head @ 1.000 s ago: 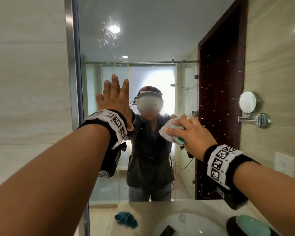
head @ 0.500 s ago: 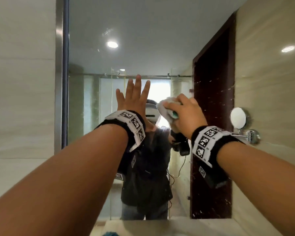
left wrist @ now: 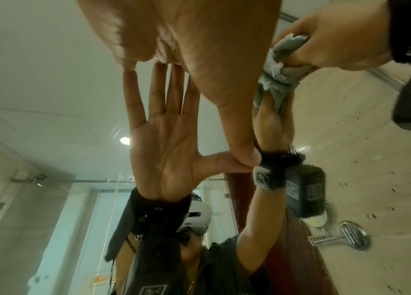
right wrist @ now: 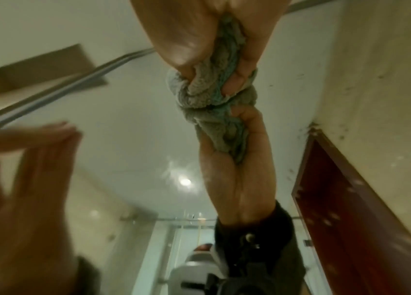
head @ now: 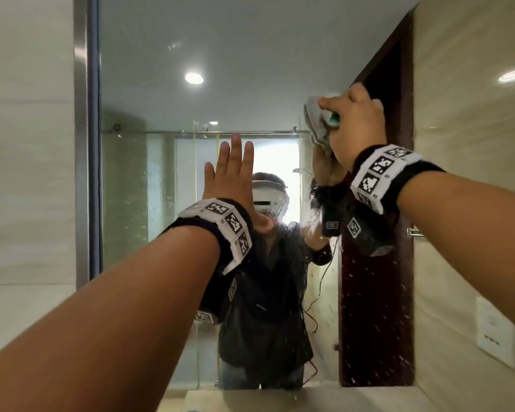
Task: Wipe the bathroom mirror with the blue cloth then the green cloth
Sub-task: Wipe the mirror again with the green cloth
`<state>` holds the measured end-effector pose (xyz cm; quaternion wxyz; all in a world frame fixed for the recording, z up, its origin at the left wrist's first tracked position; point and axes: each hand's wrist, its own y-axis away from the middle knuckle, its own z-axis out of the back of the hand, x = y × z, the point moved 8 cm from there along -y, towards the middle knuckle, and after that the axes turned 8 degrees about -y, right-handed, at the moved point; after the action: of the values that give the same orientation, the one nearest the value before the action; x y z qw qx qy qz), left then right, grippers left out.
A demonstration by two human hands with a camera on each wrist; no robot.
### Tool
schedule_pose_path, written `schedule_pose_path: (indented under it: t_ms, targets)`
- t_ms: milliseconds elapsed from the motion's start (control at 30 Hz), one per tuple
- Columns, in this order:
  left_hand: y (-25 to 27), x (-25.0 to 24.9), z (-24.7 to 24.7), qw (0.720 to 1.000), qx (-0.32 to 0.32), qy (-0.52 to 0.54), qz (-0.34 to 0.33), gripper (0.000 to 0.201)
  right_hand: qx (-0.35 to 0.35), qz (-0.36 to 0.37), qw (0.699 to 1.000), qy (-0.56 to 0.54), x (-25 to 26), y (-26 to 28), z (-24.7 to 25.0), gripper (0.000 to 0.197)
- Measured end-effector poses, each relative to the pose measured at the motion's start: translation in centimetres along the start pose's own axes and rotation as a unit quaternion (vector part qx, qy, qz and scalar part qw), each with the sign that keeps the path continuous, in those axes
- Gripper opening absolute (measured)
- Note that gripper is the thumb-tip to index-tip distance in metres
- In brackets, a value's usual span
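Cloth: a bunched pale grey-green cloth with a teal patch, pressed against the mirror high up towards its right edge; which of the two cloths it is I judge from the colour to be the green one.
Right hand: the right hand clenches the cloth, fingers curled round the wad.
Left hand: the left hand lies flat on the glass, fingers straight and released, grasping nothing, lower and left of the cloth.
Change: a second ago the cloth was at mid-height near the centre; it has climbed up and to the right.
Meaning: the wipe is probably reaching the upper right area; specks lower right look unwiped.
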<state>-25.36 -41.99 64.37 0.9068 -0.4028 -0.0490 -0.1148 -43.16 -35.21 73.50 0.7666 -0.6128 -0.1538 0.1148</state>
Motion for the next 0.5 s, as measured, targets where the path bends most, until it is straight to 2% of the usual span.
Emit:
schedule_pose_path:
  t_ms: [167,267,367,433,500]
  targets:
    - [0.1,-0.1,0.1,1.000,0.004,-0.012,0.019,0.151,0.118,0.066,0.991,-0.001,2.4,6.5,-3.1,0.052]
    - [0.3,-0.2,0.5,0.999,0.015,-0.019,0.029,0.149,0.205,0.133,0.970,0.003,3.8,11.8,-5.1,0.053]
    - [0.6,-0.4,0.6,0.999,0.030,-0.010,0.036,0.149,0.256,0.159,0.953,0.027,3.2,13.1,-6.0,0.057]
    - [0.7,-0.4,0.7,0.999,0.035,-0.009,0.041,0.149,0.223,0.146,0.964,0.027,2.5,11.2,-4.9,0.055]
    - [0.7,-0.4,0.6,0.998,0.036,-0.005,0.042,0.150,0.124,0.080,0.989,-0.014,0.6,7.5,-2.0,0.050]
